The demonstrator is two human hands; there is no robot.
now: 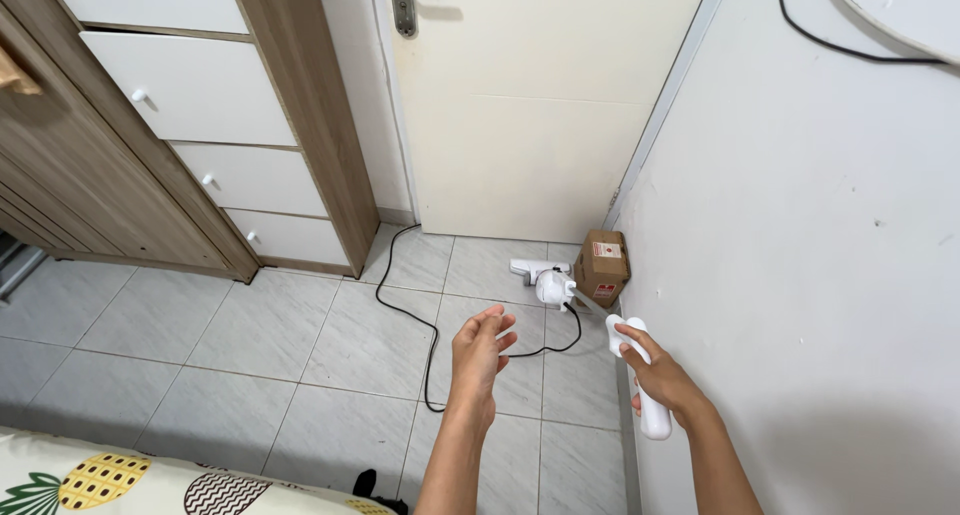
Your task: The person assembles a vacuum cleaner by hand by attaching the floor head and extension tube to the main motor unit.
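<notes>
Here the pale grey tiled floor (250, 345) is stretching away to a closed cream door (530, 105) at the far end, with a chest of white drawers (215, 125) standing far left and a plain white wall (820, 255) running along the right. Far along the right wall, a small cardboard box (602, 266) is sitting shut, its contents hidden, just beside the white vacuum head (545, 280) trailing a black cable (420, 315) across the tiles. Nearer, the right hand (655, 373) is clamping a white handle (640, 380) against the wall, while the left hand (478, 353) is hovering above the tiles, fingers apart and gripping nothing.

The black cord (420, 315) runs hidden behind the left hand (478, 360).
</notes>
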